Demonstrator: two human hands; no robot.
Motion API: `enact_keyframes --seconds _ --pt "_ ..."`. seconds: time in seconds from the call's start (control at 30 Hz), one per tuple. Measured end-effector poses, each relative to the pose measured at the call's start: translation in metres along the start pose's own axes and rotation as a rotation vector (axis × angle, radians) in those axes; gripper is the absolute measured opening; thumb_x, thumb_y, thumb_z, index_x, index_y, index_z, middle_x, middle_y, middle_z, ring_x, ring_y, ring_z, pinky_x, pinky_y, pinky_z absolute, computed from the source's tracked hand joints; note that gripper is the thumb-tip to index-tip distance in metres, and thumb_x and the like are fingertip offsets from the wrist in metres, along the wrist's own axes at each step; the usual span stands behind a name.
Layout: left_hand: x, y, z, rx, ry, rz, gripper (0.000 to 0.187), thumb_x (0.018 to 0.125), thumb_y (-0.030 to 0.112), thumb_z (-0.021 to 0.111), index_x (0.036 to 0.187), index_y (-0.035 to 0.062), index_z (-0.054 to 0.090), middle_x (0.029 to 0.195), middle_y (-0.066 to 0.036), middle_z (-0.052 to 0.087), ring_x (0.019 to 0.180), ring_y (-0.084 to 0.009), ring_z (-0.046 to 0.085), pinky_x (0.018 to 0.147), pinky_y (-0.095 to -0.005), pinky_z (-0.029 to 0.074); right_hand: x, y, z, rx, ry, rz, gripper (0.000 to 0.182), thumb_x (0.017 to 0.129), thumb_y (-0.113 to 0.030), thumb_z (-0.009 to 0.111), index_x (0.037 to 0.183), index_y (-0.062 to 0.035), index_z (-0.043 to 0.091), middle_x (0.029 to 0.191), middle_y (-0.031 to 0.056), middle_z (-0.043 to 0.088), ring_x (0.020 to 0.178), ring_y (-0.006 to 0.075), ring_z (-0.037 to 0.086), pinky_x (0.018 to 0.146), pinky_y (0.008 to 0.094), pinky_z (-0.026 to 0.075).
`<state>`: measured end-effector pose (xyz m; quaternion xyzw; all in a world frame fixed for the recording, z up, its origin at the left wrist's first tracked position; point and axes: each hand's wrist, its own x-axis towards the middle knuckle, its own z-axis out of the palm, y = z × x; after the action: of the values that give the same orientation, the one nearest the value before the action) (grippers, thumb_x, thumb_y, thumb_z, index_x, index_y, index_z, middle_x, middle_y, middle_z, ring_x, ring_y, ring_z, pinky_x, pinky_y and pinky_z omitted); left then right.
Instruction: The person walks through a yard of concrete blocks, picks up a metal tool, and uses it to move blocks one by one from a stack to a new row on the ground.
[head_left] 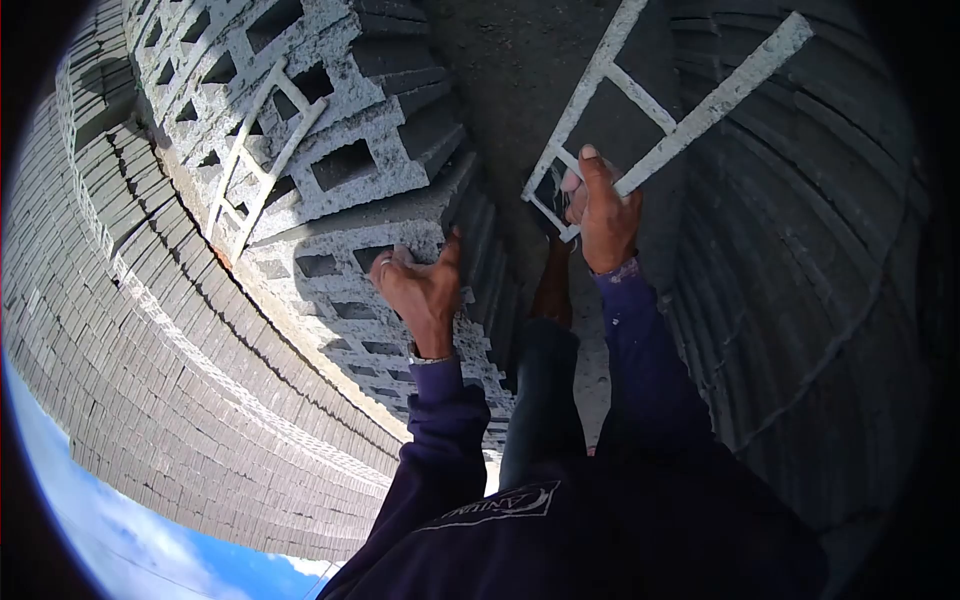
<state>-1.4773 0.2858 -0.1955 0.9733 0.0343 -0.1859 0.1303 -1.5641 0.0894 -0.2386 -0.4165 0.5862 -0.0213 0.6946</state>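
My right hand (608, 213) is closed around a rung of a pale, ladder-shaped frame (640, 95), its thumb pointing up along the bars. The frame is held in the passage beside the blocks, tilted, with long side rails and short crossbars. On the left, my left hand (422, 290) grips the edge of a hollow concrete block (345, 235) in the stack. Its fingers curl at a hole in the block's face and the thumb lies over the edge; the fingertips are partly hidden. A second ladder-shaped frame (262, 165) leans against the block faces further up.
Stacked hollow blocks (405, 175) line the left side of a narrow dirt passage (500, 50). A dark, shaded stack (790, 220) stands on the right. Rows of many more blocks (200, 400) extend at the far left under the sky. My leg (545, 390) is between the stacks.
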Motion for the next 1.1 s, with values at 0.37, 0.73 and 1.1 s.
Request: enact_keyframes --seconds 0.37,0.73,1.1 --pt "0.024 0.018 -0.028 -0.17 -0.185 -0.102 0.066 0.07 0.039 0.083 0.095 -0.0194 0.063 0.109 -0.035 0.055 0.103 -0.0414 0.053 0.093 -0.0419 0.042 0.035 -0.051 0.047 0.157 -0.029 -0.247 0.049 0.095 -0.044 0.055 0.066 -0.0035 0.058 0.049 -0.0013 0.041 0.048 0.01 0.043 0.049 0.0295 0.034" --pt "0.023 0.019 -0.021 -0.057 -0.156 -0.071 0.066 0.07 0.042 0.079 0.091 -0.0185 0.064 0.106 -0.038 0.053 0.114 -0.0414 0.046 0.097 -0.0458 0.039 0.07 0.002 0.059 0.03 0.042 -0.245 0.046 0.092 -0.042 0.057 0.069 -0.0019 0.058 0.051 -0.001 0.043 0.049 0.0115 0.043 0.05 0.0298 0.034" --pt "0.07 0.033 -0.099 -0.247 0.183 0.193 0.018 0.083 0.016 0.073 0.092 -0.0003 0.07 0.087 -0.021 0.068 0.092 -0.0332 0.064 0.081 -0.0383 0.051 -0.001 -0.004 -0.052 -0.085 0.182 -0.032 0.043 0.092 -0.041 0.058 0.07 -0.0039 0.054 0.047 -0.0013 0.036 0.04 0.0105 0.037 0.043 0.0278 0.03"
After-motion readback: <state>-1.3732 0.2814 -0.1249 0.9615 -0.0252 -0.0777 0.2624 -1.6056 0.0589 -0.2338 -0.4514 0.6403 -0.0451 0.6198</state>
